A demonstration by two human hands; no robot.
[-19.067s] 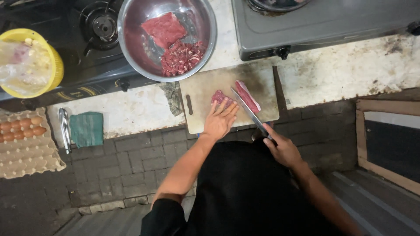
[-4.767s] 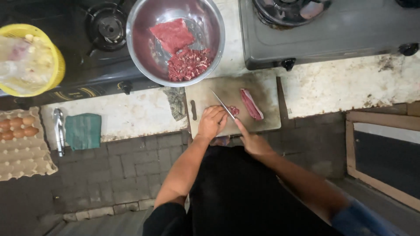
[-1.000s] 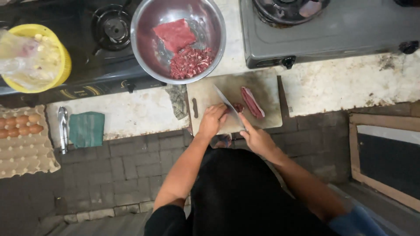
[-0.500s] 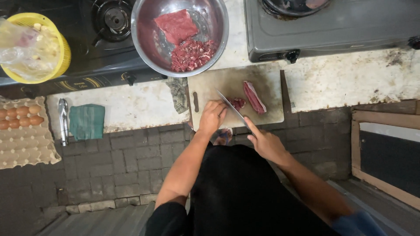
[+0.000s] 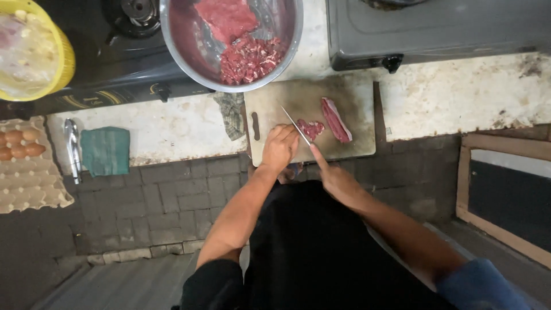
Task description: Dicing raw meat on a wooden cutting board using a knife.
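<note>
Cutting board on table, at 12 o'clock from the person. Left hand curled, fingers pressed together on board's near left part, beside small meat piece. Right hand closed round knife handle; blade runs toward 11 o'clock between left hand and meat. Longer meat strip just right. Steel bowl of cut meat at 11 o'clock.

The light is soft and even, a bit dim. The pale surface left of the hands looks brightest. The metal bowl above the hands has small shiny spots on its rim. Below the hands, the dark clothes and the floor sink into shadow. Things near the edges look a little soft and stretched. The hands look fairly sharp.
</note>
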